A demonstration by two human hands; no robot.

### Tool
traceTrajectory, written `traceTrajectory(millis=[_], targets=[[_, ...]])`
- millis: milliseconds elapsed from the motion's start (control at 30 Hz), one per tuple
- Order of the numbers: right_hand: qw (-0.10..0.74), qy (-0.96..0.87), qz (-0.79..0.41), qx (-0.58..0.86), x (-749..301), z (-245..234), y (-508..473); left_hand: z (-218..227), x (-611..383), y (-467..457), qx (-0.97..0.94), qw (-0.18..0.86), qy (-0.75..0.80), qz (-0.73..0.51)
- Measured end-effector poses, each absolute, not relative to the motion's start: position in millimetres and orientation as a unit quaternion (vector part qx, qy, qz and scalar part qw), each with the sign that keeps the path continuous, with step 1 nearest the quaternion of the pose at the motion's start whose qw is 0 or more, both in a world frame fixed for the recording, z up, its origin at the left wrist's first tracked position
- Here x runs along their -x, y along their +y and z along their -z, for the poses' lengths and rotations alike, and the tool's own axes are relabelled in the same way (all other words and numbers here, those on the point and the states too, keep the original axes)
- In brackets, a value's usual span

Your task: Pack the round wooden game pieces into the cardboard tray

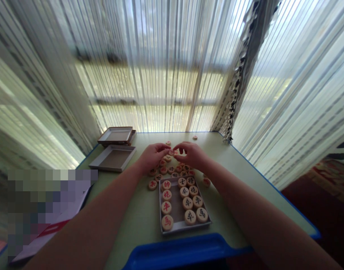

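Thumb and finger of the left hand point(153, 154) sit narrowly at a small red-marked disc point(171, 152); the right hand point(190, 153) faces it from three o'clock, its thumb and forefinger curved with a gap between. I cannot tell which hand, if either, grips the disc. Loose discs point(163, 170) crowd the table point(138, 221) at six o'clock from the fingertips. Just beyond them, also at six, lies a shallow tray point(176, 208) with four red-marked discs in a column on its left and eight black-marked ones in two columns on its right. A lone disc point(195, 137) rests at two o'clock. Toward nine stands an open box part point(112, 159), with a brown-edged box point(116, 134) behind it. Sheer curtains point(160, 86) hang at twelve.
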State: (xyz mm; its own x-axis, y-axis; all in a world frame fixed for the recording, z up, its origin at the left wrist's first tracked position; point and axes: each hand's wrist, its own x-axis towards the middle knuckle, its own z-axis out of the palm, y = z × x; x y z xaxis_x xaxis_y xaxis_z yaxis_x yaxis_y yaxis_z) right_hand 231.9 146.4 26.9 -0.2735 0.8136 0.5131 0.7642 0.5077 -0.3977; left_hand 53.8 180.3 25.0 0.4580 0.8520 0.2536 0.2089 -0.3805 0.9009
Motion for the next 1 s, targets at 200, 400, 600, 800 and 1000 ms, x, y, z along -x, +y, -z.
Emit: traceTrajectory(millis=[200, 400, 600, 800, 1000], targets=[[0.357, -0.790, -0.021, 0.498, -226.6, -28.3, 145.5, -27.8, -54.1, 176.2, -0.736, 0.422, 0.360, -0.388], [0.357, -0.792, -0.042, 0.494, -225.8, -27.8, 144.4, -27.3, -52.9, 176.3, -0.752, 0.409, 0.356, -0.375], [0.344, -0.769, -0.092, 0.531, -233.0, -24.4, 148.4, -24.2, -49.7, 177.6, -0.784, 0.350, 0.372, -0.354], [0.342, -0.758, -0.151, 0.534, -236.6, -27.8, 148.8, -23.7, -51.2, 175.7, -0.807, 0.299, 0.360, -0.361], [0.336, -0.761, -0.166, 0.530, -235.3, -35.2, 141.6, -29.0, -48.8, 168.1, -0.790, 0.355, 0.341, -0.366]])
